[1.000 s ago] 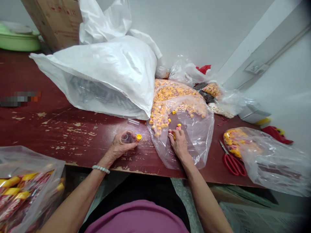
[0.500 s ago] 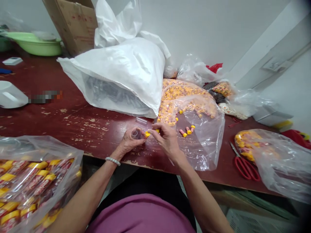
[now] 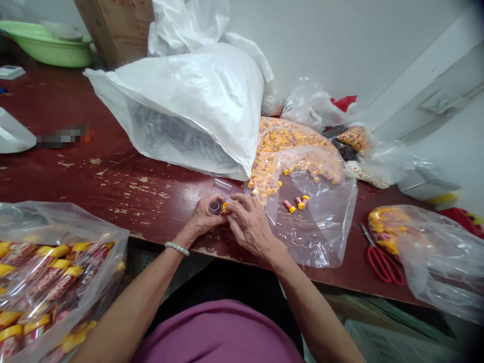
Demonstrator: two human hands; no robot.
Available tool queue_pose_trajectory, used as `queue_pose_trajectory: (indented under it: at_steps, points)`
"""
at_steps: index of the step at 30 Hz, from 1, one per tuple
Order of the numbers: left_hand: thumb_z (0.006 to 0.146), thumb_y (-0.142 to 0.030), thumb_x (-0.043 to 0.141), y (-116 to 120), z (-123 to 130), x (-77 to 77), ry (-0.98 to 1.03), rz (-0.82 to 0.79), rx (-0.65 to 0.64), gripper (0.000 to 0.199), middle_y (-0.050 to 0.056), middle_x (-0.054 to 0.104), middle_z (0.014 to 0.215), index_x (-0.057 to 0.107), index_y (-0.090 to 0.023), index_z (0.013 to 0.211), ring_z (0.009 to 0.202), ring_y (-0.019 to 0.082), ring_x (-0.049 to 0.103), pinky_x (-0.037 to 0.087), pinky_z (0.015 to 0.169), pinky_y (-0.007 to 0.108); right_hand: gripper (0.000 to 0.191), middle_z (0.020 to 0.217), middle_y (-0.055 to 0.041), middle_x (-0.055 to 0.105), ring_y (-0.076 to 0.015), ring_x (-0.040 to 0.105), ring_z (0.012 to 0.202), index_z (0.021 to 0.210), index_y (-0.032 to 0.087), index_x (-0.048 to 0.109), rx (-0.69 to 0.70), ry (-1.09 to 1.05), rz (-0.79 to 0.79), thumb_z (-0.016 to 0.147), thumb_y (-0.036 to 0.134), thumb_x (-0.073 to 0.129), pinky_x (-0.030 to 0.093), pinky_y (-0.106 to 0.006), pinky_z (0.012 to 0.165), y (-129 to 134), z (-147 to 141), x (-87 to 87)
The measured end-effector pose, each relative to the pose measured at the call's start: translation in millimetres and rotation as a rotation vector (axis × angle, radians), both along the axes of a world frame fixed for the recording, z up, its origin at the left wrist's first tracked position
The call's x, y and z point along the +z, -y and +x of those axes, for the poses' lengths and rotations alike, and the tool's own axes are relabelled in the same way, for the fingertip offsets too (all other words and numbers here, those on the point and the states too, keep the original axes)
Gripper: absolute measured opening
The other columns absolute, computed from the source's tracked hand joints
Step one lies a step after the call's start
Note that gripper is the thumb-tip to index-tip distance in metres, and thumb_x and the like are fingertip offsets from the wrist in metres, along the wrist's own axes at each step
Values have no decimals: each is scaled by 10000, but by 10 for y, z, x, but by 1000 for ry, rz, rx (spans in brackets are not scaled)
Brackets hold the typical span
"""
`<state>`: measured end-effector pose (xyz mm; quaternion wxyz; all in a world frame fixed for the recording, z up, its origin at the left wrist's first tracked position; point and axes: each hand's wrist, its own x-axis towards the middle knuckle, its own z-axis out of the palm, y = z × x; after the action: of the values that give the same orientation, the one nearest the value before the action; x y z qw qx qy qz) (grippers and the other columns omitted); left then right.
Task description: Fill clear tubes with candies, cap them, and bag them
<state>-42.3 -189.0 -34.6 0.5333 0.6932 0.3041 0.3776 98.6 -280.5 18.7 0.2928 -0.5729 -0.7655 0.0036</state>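
Note:
My left hand [image 3: 206,218], with a beaded bracelet at the wrist, is closed around clear plastic tubes [image 3: 215,206], their round open ends facing up. Against them my right hand [image 3: 249,222] pinches a small yellow cap [image 3: 227,206]; the fingers partly cover it. Just beyond the hands a clear tube [image 3: 223,185] lies on the table. To the right, a few small yellow-capped pieces with red printed labels [image 3: 301,202] rest on a clear plastic bag [image 3: 321,227]. Many more such pieces [image 3: 291,136] are heaped at the bag's far side.
A white sack [image 3: 196,85] of clear tubes lies open behind my hands. At lower left is a bag of filled yellow-capped tubes [image 3: 56,282]. Red-handled scissors [image 3: 383,264] lie at right, beside another bag of yellow pieces [image 3: 389,222]. A green basin [image 3: 49,48] stands far left.
My right hand has moved left, up against the left hand and the tubes. One of the loose capped pieces on the clear bag is no longer visible separately. The view has shifted slightly.

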Motion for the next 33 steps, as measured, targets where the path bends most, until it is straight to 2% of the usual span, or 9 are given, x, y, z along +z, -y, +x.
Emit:
queue_pose_trajectory:
  at_steps: [4,8,11,14,18,21,25,29,33]
  points:
    - [555,-271,761,11,11,-9,-35,-14,52,341,3,627,737,575,-138,808,664,140,575,456,635,243,237,1250,-90,507,-213,473,1133,1073,220,604,-33,-96,71,868,235,487,390,-393,975,-9,123,3]
    - [536,-282,774,29,45,-28,-38,-81,85,388,4,640,733,550,-145,822,646,138,588,460,605,234,244,1014,-95,601,-208,533,991,1016,191,616,-455,-202,190,873,204,419,431,-383,886,-70,792,-128]
    - [523,-276,780,19,59,-55,-30,-99,84,405,5,646,725,545,-146,826,629,134,593,462,596,232,192,938,-111,625,-241,535,968,901,174,649,-668,-84,13,807,193,482,395,-427,913,-53,1304,-389]
    - [519,-278,782,12,59,-58,-22,-97,88,409,8,648,724,545,-144,825,624,132,594,463,598,234,171,942,-127,639,-254,539,1002,839,165,652,-689,-67,-43,807,198,487,378,-439,939,25,1467,-562]
    - [511,-284,788,31,50,-11,-35,-79,97,416,14,652,732,550,-141,821,649,143,601,466,606,238,256,941,-89,654,-200,594,859,1044,164,591,-612,-320,59,863,315,491,462,-359,806,79,1079,-355]
    - [529,-288,780,43,42,29,-67,-58,103,407,24,650,746,565,-130,836,658,147,594,468,622,250,232,881,-32,657,-143,592,718,1002,199,595,-340,-496,67,851,369,551,471,-275,678,-27,581,-31]
    - [573,-270,756,21,28,25,-66,16,64,354,26,638,774,593,-122,850,685,144,577,463,653,256,96,837,-22,648,-138,591,775,874,193,624,5,-352,65,849,269,571,457,-258,724,-288,106,176]
    - [576,-265,753,-17,21,-19,-12,79,34,301,4,607,745,594,-131,795,670,130,543,438,628,238,160,945,-54,630,-158,580,867,996,174,600,131,-179,42,847,219,565,459,-275,776,-427,1,184]
    - [602,-247,734,-17,26,-19,26,59,-2,307,0,599,761,595,-133,851,683,126,531,430,641,235,255,1064,-78,576,-156,556,911,1105,171,552,77,-212,77,854,173,505,466,-286,810,-377,52,213]
